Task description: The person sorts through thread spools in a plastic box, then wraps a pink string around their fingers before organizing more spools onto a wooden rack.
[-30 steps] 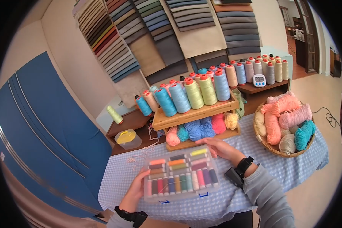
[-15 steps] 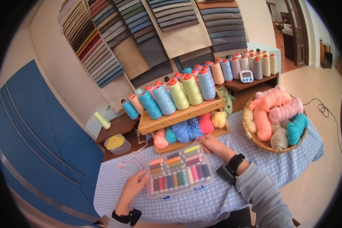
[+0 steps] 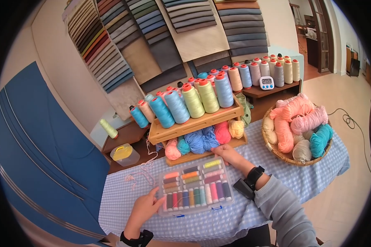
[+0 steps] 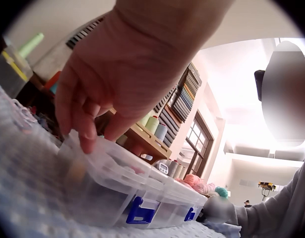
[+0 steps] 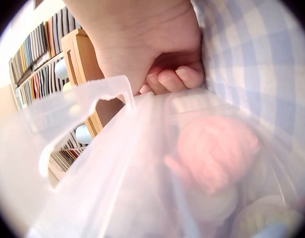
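Note:
A clear plastic thread box (image 3: 196, 210) lies on the checked cloth, showing rows of colourful thread spools (image 3: 189, 178) through its lid. Two blue latches (image 4: 142, 210) sit on its front side. My left hand (image 3: 146, 206) pinches the box's left edge near a corner, one fingertip bent over the rim in the left wrist view. At the far right corner, my right hand (image 3: 231, 156) grips the box edge with curled fingers (image 5: 172, 79); the thumb is hidden. A clear handle (image 5: 112, 89) stands out beside that hand in the right wrist view.
Behind the box, a wooden rack (image 3: 193, 128) bears tall thread cones above yarn balls (image 3: 204, 140). A wicker basket (image 3: 290, 158) of yarn stands at right. Loose pale yarn (image 3: 140, 176) and a yellow-lidded tub (image 3: 125, 155) lie at left. A timer (image 3: 266, 83) stands behind.
The box, blurred and tilted toward the view a second ago, now lies flat on the cloth. My left hand has shifted down along its left edge; the right stays at the far right corner.

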The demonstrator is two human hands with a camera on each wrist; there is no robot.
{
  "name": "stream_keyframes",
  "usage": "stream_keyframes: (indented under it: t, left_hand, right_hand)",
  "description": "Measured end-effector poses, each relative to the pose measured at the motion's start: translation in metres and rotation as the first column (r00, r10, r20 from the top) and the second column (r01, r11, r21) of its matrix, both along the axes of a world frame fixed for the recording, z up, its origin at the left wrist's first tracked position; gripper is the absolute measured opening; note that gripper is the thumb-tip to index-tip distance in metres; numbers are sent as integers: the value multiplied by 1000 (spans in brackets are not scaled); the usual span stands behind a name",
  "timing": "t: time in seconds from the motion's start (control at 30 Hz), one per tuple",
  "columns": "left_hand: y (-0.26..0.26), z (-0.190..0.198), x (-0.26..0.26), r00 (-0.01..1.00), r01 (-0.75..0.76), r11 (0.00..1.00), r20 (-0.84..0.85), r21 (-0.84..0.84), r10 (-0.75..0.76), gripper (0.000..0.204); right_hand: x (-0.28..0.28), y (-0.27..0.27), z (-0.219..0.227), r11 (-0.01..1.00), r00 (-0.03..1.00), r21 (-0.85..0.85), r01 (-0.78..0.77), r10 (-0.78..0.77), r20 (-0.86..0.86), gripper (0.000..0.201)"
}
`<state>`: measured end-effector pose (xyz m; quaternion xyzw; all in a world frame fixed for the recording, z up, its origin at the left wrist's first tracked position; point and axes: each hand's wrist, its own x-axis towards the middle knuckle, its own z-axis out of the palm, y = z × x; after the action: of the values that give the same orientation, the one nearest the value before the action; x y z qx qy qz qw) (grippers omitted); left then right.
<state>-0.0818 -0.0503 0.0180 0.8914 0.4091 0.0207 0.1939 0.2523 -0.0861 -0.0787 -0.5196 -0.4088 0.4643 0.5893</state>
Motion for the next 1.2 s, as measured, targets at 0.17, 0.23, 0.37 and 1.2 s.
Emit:
stream_keyframes:
  t: [0.17, 0.23, 0.37, 1.2]
  left_hand:
    - [1, -11, 3, 994, 59, 978, -104, 201, -38, 58]
    - [-1, -12, 4, 989, 74, 963, -144, 260, -37, 59]
    - [-4, -6, 4, 997, -1, 988, -77, 157, 14, 62]
    - [39, 15, 22, 611, -58, 919, 714, -390, 342, 46]
  right_hand:
    - [-3, -1, 5, 1000, 999, 2, -26, 26, 28, 33]
    - [-2, -1, 4, 1000, 999, -6, -21, 22, 31, 32]
    - [-2, 0, 1, 999, 999, -23, -24, 25, 31, 33]
    - [1, -3, 1, 997, 999, -61, 48, -47, 12, 52]
